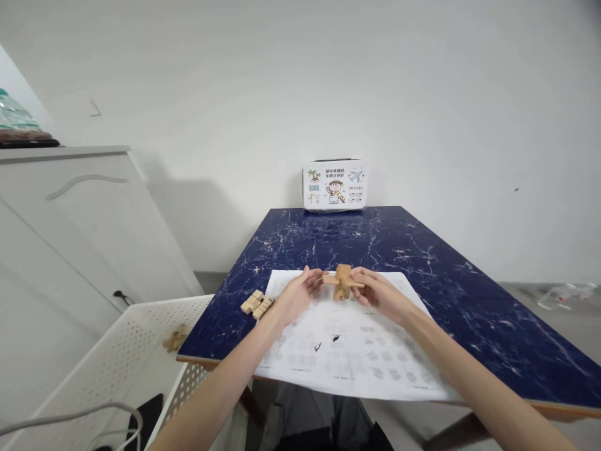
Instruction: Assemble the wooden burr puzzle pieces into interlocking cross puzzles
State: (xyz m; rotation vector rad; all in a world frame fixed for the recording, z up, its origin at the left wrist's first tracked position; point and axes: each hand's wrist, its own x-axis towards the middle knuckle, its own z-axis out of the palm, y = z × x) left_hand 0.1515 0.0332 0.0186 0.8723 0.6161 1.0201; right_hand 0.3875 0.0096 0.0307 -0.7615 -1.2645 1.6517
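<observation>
A partly assembled wooden interlocking puzzle [344,282] of crossed light-brown pieces is held just above a printed paper sheet [338,357]. My right hand [375,291] grips its right side, thumb and fingers closed on the wood. My left hand [300,293] is at the puzzle's left end, fingers curved and apart, with the thumb raised clear of the wood. Whether its fingertips touch the end piece I cannot tell. Beside my left wrist, several notched wooden pieces [257,304] lie on the blue table [399,241], at the sheet's left edge.
A white printed case [335,185] stands against the wall at the table's far end. Left of the table is a white perforated basket [117,338] containing another wooden puzzle [175,339] and cables. Two small black scraps or marks [318,347] show on the sheet.
</observation>
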